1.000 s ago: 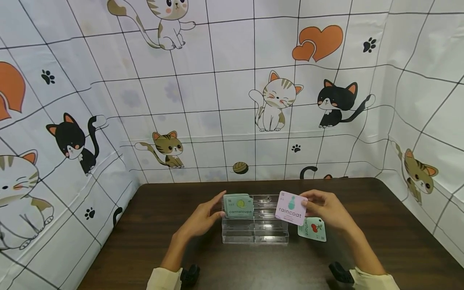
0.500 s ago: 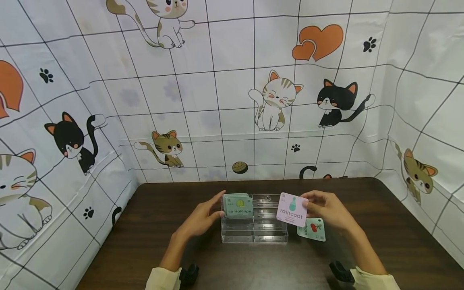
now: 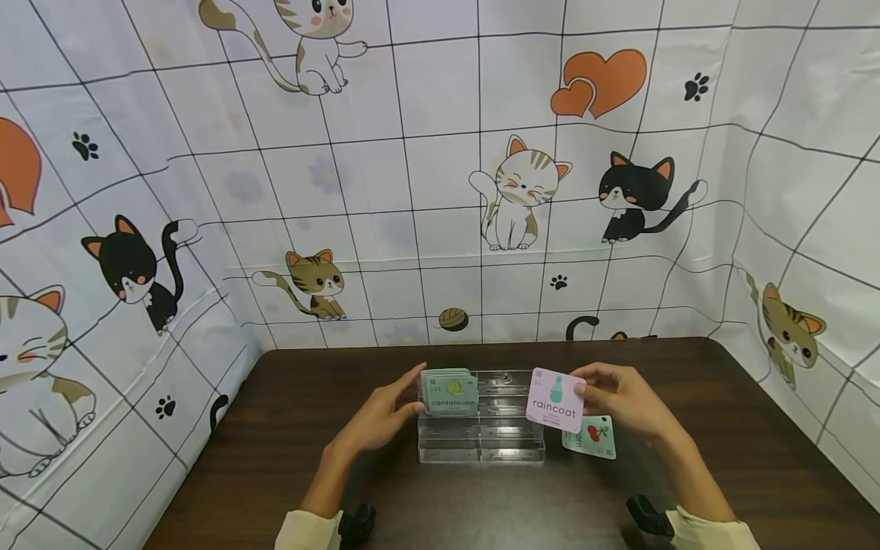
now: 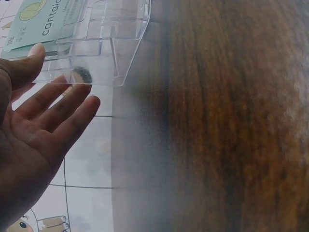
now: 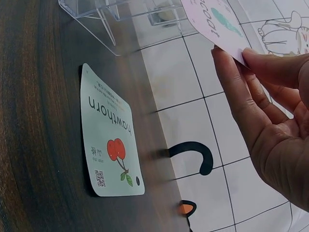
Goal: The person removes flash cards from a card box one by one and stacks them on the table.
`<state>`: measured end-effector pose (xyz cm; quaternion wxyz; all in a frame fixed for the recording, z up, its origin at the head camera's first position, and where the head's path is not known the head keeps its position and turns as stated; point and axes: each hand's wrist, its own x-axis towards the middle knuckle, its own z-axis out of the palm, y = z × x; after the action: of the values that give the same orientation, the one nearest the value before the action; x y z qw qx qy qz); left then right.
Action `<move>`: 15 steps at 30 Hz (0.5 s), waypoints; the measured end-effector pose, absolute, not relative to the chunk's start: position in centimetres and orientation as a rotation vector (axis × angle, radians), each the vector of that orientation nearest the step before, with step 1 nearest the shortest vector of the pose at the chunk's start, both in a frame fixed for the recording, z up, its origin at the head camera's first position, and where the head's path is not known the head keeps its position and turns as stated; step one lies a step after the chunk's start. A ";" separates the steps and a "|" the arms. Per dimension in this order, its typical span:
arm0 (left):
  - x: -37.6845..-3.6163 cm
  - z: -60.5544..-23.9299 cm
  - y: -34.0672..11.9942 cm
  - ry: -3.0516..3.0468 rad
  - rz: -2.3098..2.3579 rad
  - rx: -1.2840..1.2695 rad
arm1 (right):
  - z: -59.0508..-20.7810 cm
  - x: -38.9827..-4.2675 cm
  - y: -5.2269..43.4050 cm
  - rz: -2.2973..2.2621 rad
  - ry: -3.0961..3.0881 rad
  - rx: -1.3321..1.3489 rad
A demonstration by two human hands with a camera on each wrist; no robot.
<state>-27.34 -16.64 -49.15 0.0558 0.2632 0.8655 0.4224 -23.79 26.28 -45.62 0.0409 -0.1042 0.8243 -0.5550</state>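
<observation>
The lilac-pink card (image 3: pixel 555 412) reads "raincoat" beneath a teal picture (image 3: pixel 556 389).

1. Raincoat card (image 3: pixel 555 401): lilac-pink ground, teal-green motif, dark lettering.
2. Cantaloupe card (image 3: pixel 450 393): mint green, yellow-green melon print (image 3: pixel 454 388).
3. Hawthorn card (image 5: pixel 110 135): pale green; red berries (image 5: pixel 119 147), green leaves (image 5: pixel 129 180), black QR code (image 5: pixel 100 178).
4. Rack (image 3: pixel 448 452): clear, colourless.
5. Worktop (image 3: pixel 481 508): dark brown, streaked wood grain.
6. Backdrop (image 3: pixel 440 176): white, black grid lines; orange hearts (image 3: pixel 612 82), black paw prints (image 3: pixel 696 88); cats (image 3: pixel 635 183) black-and-white, striped olive-brown, and white with striped patches.
7. Sleeves (image 3: pixel 309 530): pale yellow.
</observation>
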 end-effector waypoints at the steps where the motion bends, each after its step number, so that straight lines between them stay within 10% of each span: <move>1: -27.3 -49.1 -16.7 2.627 1.281 0.801 | -45.6 -23.8 26.3 -1.697 2.526 -0.321; 15: -27.3 -49.0 -16.5 2.630 1.276 0.797 | -45.6 -23.7 27.3 -1.723 2.516 -0.286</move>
<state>-27.27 -16.47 -49.02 0.0560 0.2625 0.8666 0.4206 -23.66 27.29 -45.58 0.0394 -0.0933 0.8209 -0.5620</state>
